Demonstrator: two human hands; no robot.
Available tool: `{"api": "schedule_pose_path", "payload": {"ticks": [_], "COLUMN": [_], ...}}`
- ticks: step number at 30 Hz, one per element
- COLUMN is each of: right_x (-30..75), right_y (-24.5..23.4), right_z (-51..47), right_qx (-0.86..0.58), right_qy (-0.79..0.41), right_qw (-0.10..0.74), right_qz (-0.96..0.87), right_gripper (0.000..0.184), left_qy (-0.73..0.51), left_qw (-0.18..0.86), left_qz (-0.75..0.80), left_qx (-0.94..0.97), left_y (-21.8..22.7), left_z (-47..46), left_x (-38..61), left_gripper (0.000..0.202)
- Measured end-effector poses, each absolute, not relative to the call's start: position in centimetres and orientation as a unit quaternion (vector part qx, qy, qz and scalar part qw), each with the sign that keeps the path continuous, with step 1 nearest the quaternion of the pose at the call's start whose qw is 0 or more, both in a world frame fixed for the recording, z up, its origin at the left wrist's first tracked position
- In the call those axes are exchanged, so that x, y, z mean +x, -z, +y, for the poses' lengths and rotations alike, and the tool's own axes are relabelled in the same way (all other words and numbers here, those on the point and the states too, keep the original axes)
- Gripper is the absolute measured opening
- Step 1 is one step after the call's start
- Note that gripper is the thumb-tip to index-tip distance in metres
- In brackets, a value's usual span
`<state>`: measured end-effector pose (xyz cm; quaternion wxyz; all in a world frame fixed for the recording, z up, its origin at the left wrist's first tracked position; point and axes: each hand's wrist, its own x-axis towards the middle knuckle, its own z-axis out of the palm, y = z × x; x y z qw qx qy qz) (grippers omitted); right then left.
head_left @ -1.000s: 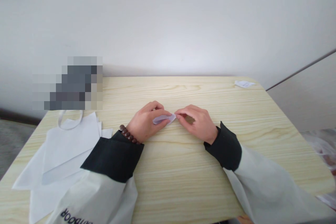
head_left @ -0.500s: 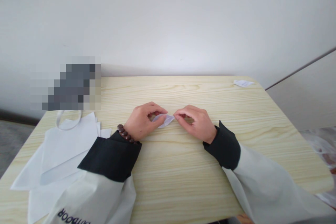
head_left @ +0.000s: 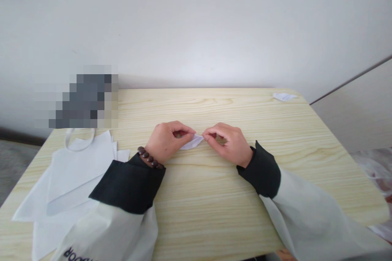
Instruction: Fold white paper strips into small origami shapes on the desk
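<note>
Low over the middle of the table, a small folded white paper (head_left: 191, 143) with pointed ends is pinched between my two hands. My left hand (head_left: 168, 140), with a dark bead bracelet at its wrist, has thumb and index finger closed on the paper's upper edge. The fingertips of my right hand (head_left: 228, 142) pinch its right-hand tip. Part of the paper is hidden behind my left thumb and fingers. At the table's far right corner lies a similar folded white paper (head_left: 284, 96), apart from both hands.
Several loose white paper sheets (head_left: 79, 167) overlap at the left of the table (head_left: 199, 208). A white tape-like ring (head_left: 70, 140) rests at their top edge. Behind it is a pixelated dark object (head_left: 82, 100). A white wall (head_left: 196, 28) borders the table's far edge.
My left thumb has drawn up and closed against the index finger on the paper's edge, so more of the paper's lower side shows. My right hand stays almost still.
</note>
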<state>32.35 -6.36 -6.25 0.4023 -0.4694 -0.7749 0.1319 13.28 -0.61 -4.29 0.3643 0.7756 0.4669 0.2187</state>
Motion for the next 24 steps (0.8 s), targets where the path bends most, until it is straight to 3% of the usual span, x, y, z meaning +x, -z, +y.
{"api": "schedule_pose_path", "payload": {"ticks": [10, 24], "right_x": [32.45, 32.44], "right_y": [6.27, 6.42], "right_z": [-6.3, -6.17], "right_qx": [-0.48, -0.53], "right_qy": [-0.147, -0.139], "right_qw": [0.391, 0.388], "right_qz": [-0.771, -0.741], "right_gripper": [0.009, 0.011], "left_qy": [-0.209, -0.234], "left_qw": [0.392, 0.345], "left_qz": [0.462, 0.455], "left_qx": [0.768, 0.787], "left_y": [4.0, 4.31], "left_z": [-0.56, -0.56], "left_x": [13.26, 12.98], "left_gripper": [0.028, 0.026]}}
